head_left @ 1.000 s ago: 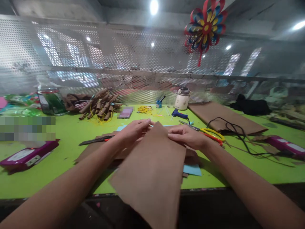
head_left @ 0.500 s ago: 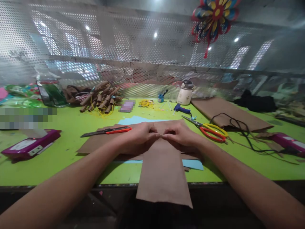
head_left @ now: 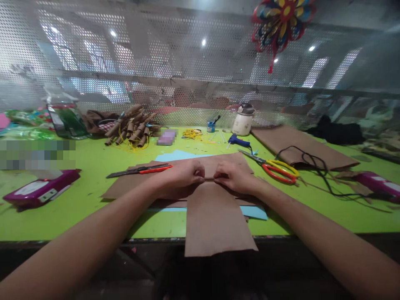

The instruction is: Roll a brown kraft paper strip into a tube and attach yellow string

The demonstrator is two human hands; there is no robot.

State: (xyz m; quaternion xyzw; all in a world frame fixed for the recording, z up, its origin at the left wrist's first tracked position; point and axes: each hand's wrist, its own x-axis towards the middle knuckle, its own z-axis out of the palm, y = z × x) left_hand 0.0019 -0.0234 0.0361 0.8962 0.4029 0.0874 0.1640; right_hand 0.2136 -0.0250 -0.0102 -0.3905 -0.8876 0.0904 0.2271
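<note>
A strip of brown paper (head_left: 218, 225) hangs toward me over the table's front edge. Its far end is narrowly rolled or folded. My left hand (head_left: 187, 173) pinches that far end on the left, and my right hand (head_left: 231, 175) pinches it on the right, with a short stretch of the edge showing between them. Under both hands lie larger sheets of brown paper (head_left: 125, 187) and light blue paper (head_left: 254, 212). A utility knife (head_left: 140, 170) with an orange-red handle rests on the brown sheets, beside my left wrist.
Right of my hands are scissors (head_left: 278, 170) with yellow and orange handles, a blue glue gun (head_left: 239, 141) and folded brown paper (head_left: 300, 148). Behind stand rolled paper tubes (head_left: 134, 129), a white bottle (head_left: 243, 121) and a green-liquid bottle (head_left: 67, 118). A purple power strip (head_left: 40, 189) lies left.
My hands have moved slightly apart along the rolled edge, showing more of it between them. The strip's near end has shifted a little up and to the right.
</note>
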